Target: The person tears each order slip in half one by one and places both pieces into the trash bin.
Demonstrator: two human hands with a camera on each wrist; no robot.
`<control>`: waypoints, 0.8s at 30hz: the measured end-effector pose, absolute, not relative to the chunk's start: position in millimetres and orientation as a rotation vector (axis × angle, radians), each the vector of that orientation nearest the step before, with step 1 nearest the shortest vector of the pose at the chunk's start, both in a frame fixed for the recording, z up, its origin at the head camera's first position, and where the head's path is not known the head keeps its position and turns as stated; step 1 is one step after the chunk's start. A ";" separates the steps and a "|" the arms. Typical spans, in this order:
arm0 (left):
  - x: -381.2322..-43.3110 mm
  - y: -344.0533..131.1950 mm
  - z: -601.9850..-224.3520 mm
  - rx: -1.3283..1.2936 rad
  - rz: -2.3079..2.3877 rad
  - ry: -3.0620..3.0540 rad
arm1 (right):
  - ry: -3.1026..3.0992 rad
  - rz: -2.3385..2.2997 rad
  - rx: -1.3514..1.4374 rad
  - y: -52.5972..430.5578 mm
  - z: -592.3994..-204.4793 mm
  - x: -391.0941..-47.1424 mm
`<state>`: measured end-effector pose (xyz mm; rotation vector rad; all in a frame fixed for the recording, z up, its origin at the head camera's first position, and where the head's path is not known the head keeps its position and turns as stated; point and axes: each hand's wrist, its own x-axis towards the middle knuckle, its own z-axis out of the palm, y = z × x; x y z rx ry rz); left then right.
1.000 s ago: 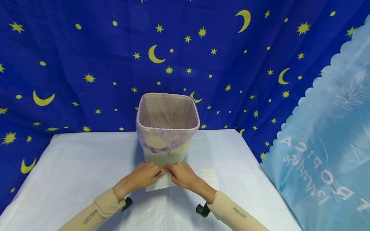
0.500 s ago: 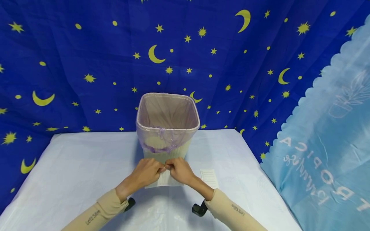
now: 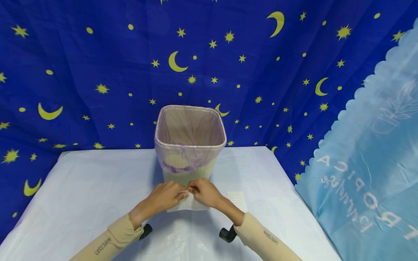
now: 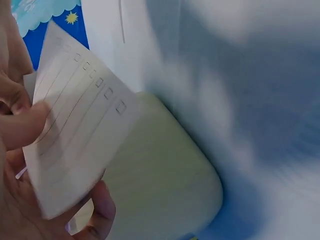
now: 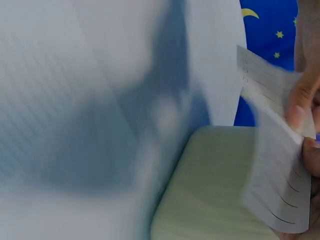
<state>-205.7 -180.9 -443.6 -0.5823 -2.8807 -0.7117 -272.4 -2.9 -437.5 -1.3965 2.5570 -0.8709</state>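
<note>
A white lined sheet of paper (image 3: 186,205) hangs upright in front of the bin, held by both hands at its top edge. My left hand (image 3: 164,197) pinches it with the thumb on the near side. Right beside it, my right hand (image 3: 206,194) pinches the same edge, the fingertips of both hands nearly touching. In the left wrist view the paper (image 4: 90,107) is curved and shows lines and small printed boxes. In the right wrist view the paper (image 5: 280,172) has a crease or split near the thumb; which of these cannot be told.
A pale bin (image 3: 189,176) with a purple translucent bag (image 3: 199,156) folded over its rim stands behind the hands. Another lined sheet (image 3: 237,201) lies on the white-covered table (image 3: 107,181) to the right. Blue curtains with stars hang behind.
The sheet's lower edge has risen slightly and become more level. Both hands have shifted a little, and the left thumb now shows on the front of the paper.
</note>
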 end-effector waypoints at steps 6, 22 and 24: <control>-206.0 -184.7 -443.1 -0.634 -0.760 -2.902 | 2.540 -0.660 -1.393 2.4 -428.4 -273.7; -204.7 -177.6 -447.1 -0.557 -0.825 -2.942 | 2.605 -0.472 -1.537 6.0 -430.8 -271.3; -204.4 -176.8 -447.2 -0.545 -0.811 -2.933 | 2.620 -0.487 -1.513 5.7 -431.0 -270.7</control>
